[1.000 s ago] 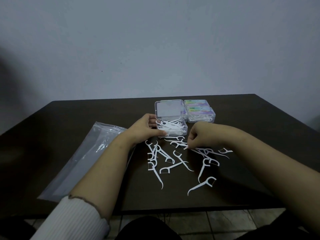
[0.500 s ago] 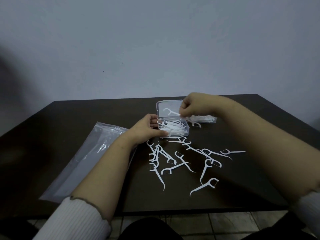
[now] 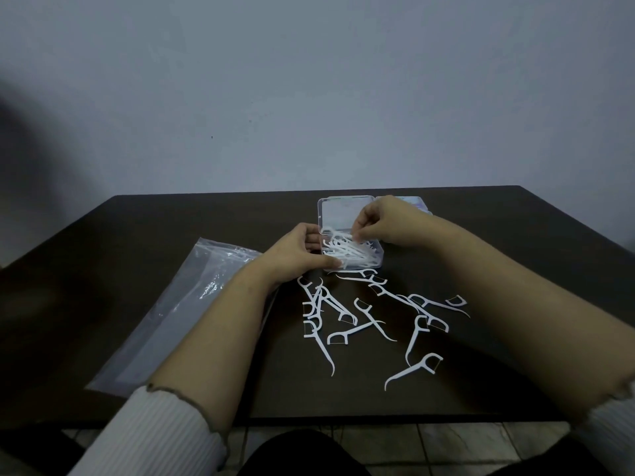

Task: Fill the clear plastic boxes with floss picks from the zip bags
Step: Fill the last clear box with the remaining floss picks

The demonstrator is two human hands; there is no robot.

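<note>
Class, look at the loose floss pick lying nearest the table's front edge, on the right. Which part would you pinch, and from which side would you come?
Probably pinch the floss pick at mid-handle, from straight above. It lies flat on the table, apart from the other picks, so its straight shaft is free on both sides. The bow end, far right, carries the thread; the near tip is thin and curved, a poorer hold.

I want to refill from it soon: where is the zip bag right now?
In the head view the zip bag lies flat on the left side of the dark table, partly under the left forearm, left of the loose floss picks.
</note>
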